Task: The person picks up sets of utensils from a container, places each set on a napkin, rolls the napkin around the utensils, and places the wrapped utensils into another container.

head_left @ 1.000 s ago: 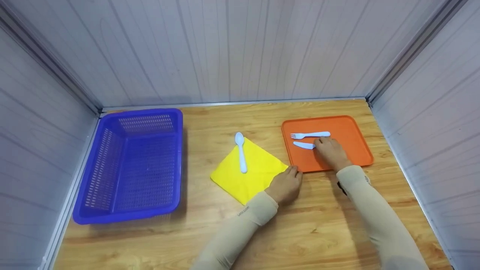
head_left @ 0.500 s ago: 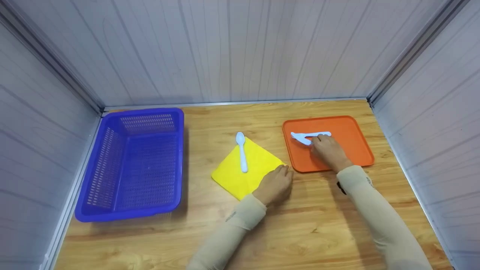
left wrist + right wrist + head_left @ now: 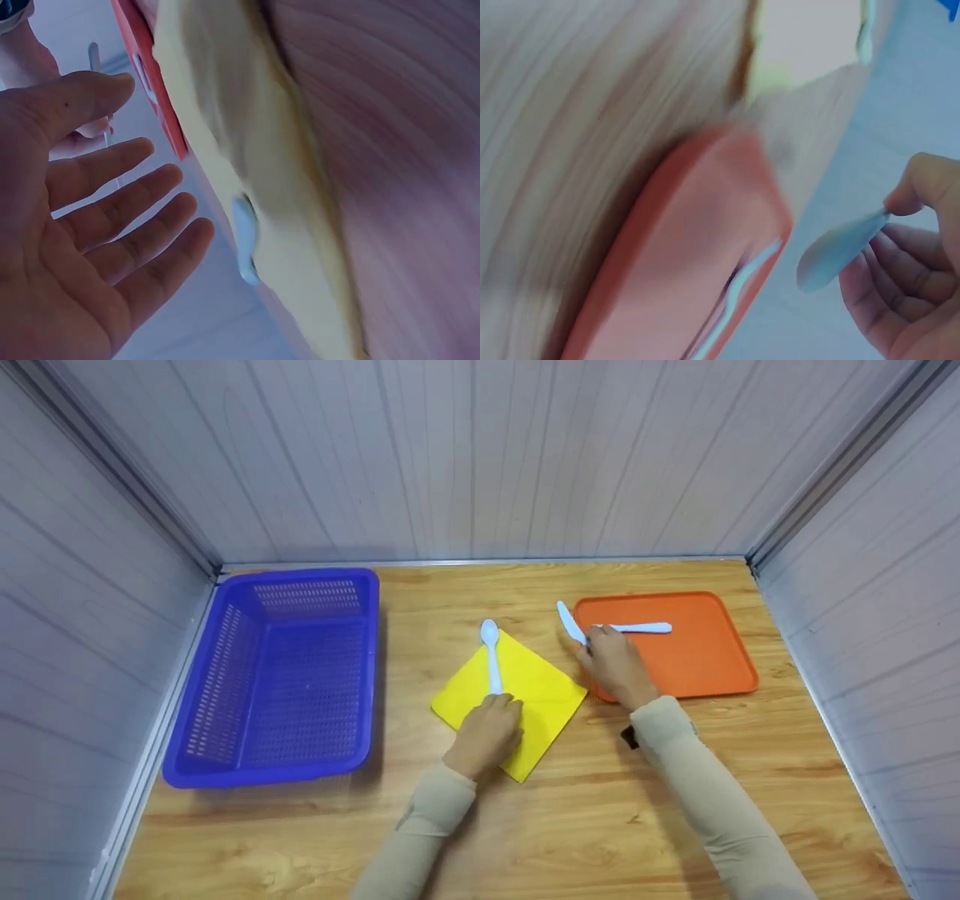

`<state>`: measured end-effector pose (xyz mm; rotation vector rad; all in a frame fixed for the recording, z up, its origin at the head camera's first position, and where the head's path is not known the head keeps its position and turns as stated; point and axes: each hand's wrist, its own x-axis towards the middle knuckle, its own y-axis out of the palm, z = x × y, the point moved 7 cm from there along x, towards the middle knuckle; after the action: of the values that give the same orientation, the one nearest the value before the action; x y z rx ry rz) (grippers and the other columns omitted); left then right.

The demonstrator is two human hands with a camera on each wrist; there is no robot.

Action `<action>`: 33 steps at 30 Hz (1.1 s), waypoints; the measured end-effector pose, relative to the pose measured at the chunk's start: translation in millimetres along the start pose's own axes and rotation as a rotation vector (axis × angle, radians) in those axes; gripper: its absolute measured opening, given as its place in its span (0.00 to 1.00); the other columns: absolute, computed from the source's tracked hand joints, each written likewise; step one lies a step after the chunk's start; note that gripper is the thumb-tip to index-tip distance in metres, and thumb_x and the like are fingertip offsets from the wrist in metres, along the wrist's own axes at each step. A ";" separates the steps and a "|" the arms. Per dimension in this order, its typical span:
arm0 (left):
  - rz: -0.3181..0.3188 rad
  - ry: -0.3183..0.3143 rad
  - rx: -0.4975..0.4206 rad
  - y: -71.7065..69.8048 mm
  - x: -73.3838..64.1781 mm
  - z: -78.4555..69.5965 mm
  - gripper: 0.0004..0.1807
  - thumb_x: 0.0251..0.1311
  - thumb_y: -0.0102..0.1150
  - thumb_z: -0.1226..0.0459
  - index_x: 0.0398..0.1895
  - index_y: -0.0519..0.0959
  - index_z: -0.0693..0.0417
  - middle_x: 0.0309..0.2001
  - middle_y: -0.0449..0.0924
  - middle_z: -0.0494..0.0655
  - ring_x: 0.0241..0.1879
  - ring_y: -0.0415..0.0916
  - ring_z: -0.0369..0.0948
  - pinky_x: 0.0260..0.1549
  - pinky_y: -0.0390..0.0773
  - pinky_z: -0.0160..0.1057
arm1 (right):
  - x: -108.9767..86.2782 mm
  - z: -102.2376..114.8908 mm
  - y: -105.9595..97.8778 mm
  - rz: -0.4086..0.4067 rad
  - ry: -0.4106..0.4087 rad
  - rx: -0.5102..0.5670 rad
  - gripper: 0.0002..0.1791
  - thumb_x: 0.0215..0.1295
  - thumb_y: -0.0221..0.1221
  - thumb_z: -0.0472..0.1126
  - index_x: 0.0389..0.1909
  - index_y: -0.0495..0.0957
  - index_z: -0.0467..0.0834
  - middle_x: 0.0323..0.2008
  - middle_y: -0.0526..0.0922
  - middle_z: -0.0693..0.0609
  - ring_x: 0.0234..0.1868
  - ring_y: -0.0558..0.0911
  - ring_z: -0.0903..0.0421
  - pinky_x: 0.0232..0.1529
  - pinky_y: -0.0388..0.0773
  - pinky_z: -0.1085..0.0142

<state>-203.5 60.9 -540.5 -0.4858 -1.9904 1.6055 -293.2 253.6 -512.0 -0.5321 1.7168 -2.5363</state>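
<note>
My right hand point(image 3: 615, 664) pinches a light-blue knife point(image 3: 568, 620) between thumb and fingers above the orange tray's point(image 3: 701, 664) left side. In the head view the blade reaches past that edge; the right wrist view shows the knife point(image 3: 840, 251) raised off the tray. A matching fork point(image 3: 649, 628) lies on the tray, its tines covered by the hand. My left hand point(image 3: 486, 735) hovers over a yellow cloth point(image 3: 544, 682), overlapping a spoon's point(image 3: 491, 652) handle end in the head view. In the left wrist view its fingers point(image 3: 131, 217) are extended, apart from the spoon point(image 3: 245, 240).
A blue plastic basket point(image 3: 370, 675) with slotted sides stands at the left of the wood-grain table point(image 3: 420, 607). Pale panel walls point(image 3: 480, 457) close in the back and both sides. The cloth's right corner lies close to the tray's front left corner.
My right hand has lifted the knife off the tray and carried it left, across the fork. My left hand has left the cloth's right corner and moved left, toward the spoon's handle.
</note>
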 end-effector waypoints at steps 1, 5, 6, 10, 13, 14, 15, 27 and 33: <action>0.003 -0.017 -0.002 0.1 -3.8 5.9 0.13 0.62 0.62 0.63 0.46 0.81 0.62 0.46 0.80 0.55 0.44 0.78 0.51 0.37 0.82 0.45 | 2.6 3.9 4.3 0.022 0.031 0.016 0.07 0.67 0.59 0.36 0.32 0.78 0.36 0.26 0.73 0.45 0.26 0.70 0.50 0.26 0.70 0.60; 0.008 -0.068 -0.005 2.5 -15.5 23.8 0.14 0.62 0.61 0.65 0.48 0.81 0.64 0.47 0.80 0.58 0.46 0.78 0.54 0.40 0.82 0.48 | 11.7 18.0 23.2 0.084 0.123 0.079 0.07 0.67 0.59 0.37 0.31 0.78 0.36 0.26 0.75 0.45 0.24 0.72 0.52 0.23 0.72 0.62; 0.012 -0.076 -0.003 3.5 -17.4 26.3 0.14 0.62 0.61 0.65 0.48 0.81 0.64 0.46 0.80 0.58 0.45 0.78 0.54 0.40 0.82 0.47 | 14.1 21.3 28.3 0.097 0.145 0.098 0.07 0.66 0.59 0.37 0.31 0.78 0.36 0.26 0.76 0.45 0.23 0.73 0.52 0.22 0.72 0.63; 0.031 -0.095 0.008 7.8 -23.1 30.1 0.13 0.62 0.61 0.65 0.45 0.81 0.64 0.43 0.79 0.57 0.42 0.77 0.52 0.38 0.82 0.46 | 22.4 34.2 49.3 0.151 0.214 0.139 0.06 0.64 0.60 0.36 0.28 0.77 0.38 0.23 0.75 0.47 0.21 0.73 0.55 0.19 0.72 0.65; 0.021 -0.092 0.007 9.4 -26.3 30.0 0.09 0.60 0.62 0.65 0.40 0.82 0.62 0.41 0.78 0.55 0.40 0.77 0.51 0.34 0.82 0.46 | 25.7 42.5 65.0 0.195 0.256 0.158 0.05 0.62 0.59 0.36 0.28 0.76 0.39 0.23 0.73 0.49 0.20 0.71 0.56 0.19 0.70 0.66; 0.011 -0.091 0.009 9.6 -27.1 29.9 0.08 0.59 0.63 0.65 0.39 0.81 0.61 0.40 0.78 0.55 0.39 0.77 0.51 0.33 0.82 0.46 | 26.5 45.0 69.8 0.205 0.266 0.167 0.05 0.62 0.58 0.36 0.28 0.76 0.40 0.23 0.73 0.49 0.20 0.71 0.56 0.19 0.69 0.66; 0.003 -0.090 0.012 9.7 -27.6 29.9 0.07 0.58 0.63 0.66 0.37 0.81 0.61 0.40 0.78 0.55 0.39 0.77 0.51 0.31 0.82 0.46 | 27.4 47.5 74.2 0.212 0.271 0.175 0.05 0.61 0.58 0.35 0.27 0.76 0.40 0.22 0.72 0.49 0.20 0.70 0.56 0.19 0.68 0.66; 0.043 -0.125 0.004 13.2 -26.9 32.0 0.12 0.58 0.64 0.64 0.43 0.81 0.62 0.47 0.77 0.57 0.45 0.76 0.53 0.39 0.82 0.47 | 38.5 67.1 95.2 0.208 0.234 0.091 0.09 0.61 0.58 0.33 0.22 0.72 0.39 0.20 0.69 0.50 0.19 0.70 0.56 0.19 0.69 0.66; 0.081 -0.145 -0.006 14.0 -28.8 34.3 0.14 0.60 0.64 0.63 0.46 0.81 0.62 0.50 0.77 0.58 0.48 0.76 0.53 0.42 0.81 0.47 | 42.0 71.1 100.5 0.229 0.230 0.102 0.10 0.62 0.58 0.33 0.21 0.72 0.39 0.19 0.69 0.50 0.19 0.70 0.56 0.19 0.69 0.67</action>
<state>-202.1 20.6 -564.4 -0.4689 -2.1062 1.7289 -327.8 141.7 -568.5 -0.0351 1.5913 -2.5805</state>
